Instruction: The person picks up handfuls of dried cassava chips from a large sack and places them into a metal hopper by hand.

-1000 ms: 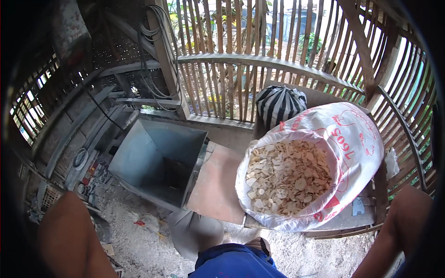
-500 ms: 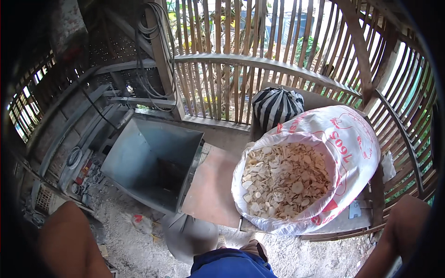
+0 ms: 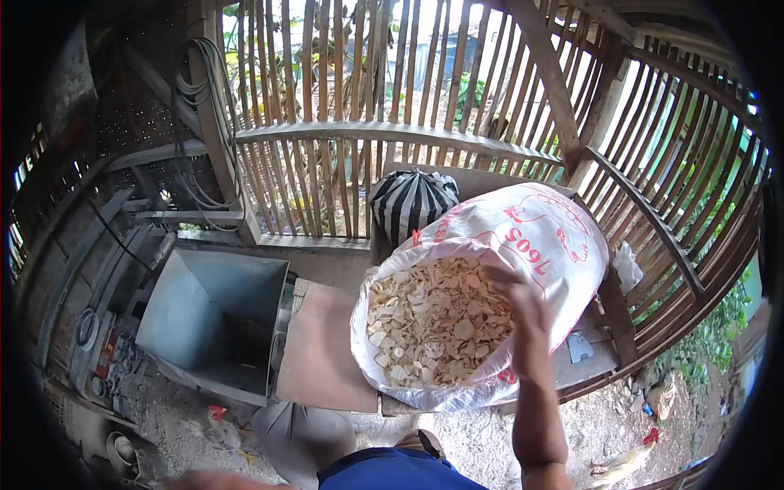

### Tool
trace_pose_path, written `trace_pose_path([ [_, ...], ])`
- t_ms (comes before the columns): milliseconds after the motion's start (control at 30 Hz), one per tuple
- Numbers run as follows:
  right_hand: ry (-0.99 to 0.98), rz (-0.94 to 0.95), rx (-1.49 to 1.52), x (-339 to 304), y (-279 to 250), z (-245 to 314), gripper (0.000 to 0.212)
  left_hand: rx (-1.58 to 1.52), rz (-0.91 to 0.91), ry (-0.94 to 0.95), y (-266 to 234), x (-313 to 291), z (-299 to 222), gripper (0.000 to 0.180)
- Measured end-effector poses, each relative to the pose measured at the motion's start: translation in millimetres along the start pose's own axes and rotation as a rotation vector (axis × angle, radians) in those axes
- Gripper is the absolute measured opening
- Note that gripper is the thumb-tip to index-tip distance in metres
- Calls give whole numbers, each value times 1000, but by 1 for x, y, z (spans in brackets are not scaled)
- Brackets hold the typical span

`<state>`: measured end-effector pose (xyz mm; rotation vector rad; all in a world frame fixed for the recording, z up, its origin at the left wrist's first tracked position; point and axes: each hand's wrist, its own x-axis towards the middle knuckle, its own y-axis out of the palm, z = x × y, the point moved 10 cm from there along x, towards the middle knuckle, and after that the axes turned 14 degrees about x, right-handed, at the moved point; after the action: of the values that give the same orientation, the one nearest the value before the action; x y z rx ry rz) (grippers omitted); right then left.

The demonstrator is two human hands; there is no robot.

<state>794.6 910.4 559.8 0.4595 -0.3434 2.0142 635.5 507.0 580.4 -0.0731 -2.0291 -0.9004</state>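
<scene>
Head view: attention is drawn straight to the right hand [image 3: 523, 298], held at the right-hand side of the open mouth of a white sack [image 3: 543, 220] with red print. It is blurred, so whether its fingers are spread or closed, or anything is gripped, cannot be told. Only a smeared strip of the left arm [image 3: 229, 482] is caught at the lower edge; the state of the left hand cannot be told either. And there are the pale chips [image 3: 433, 327], heaped inside the sack, which is leaned back on a bench [image 3: 600, 359]. Just behind, a black-and-white striped bundle [image 3: 414, 204] is seen. To the left, a flat board [image 3: 322, 351] is set between the sack and a grey metal hopper [image 3: 180, 302]. Down on the ground, two chickens are spotted, one near the hopper [image 3: 214, 431], one at right [image 3: 627, 463]!
</scene>
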Motion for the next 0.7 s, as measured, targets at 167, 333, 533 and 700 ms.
trace_pose_path([
  [167, 244, -10, -682, 43, -46, -205, 38, 365, 727, -731, 104, -166, 190, 57],
  [333, 127, -27, -881, 122, -77, -280, 29, 745, 889, -931, 94, -281, 320, 69],
  [533, 262, 101, -1038, 169, -64, -355, 37, 1183, 913, -802, 94, -314, 380, 80],
  [700, 316, 223, -1150, 177, -43, -365, 41, 1370, 818, -692, 102, -319, 390, 77],
])
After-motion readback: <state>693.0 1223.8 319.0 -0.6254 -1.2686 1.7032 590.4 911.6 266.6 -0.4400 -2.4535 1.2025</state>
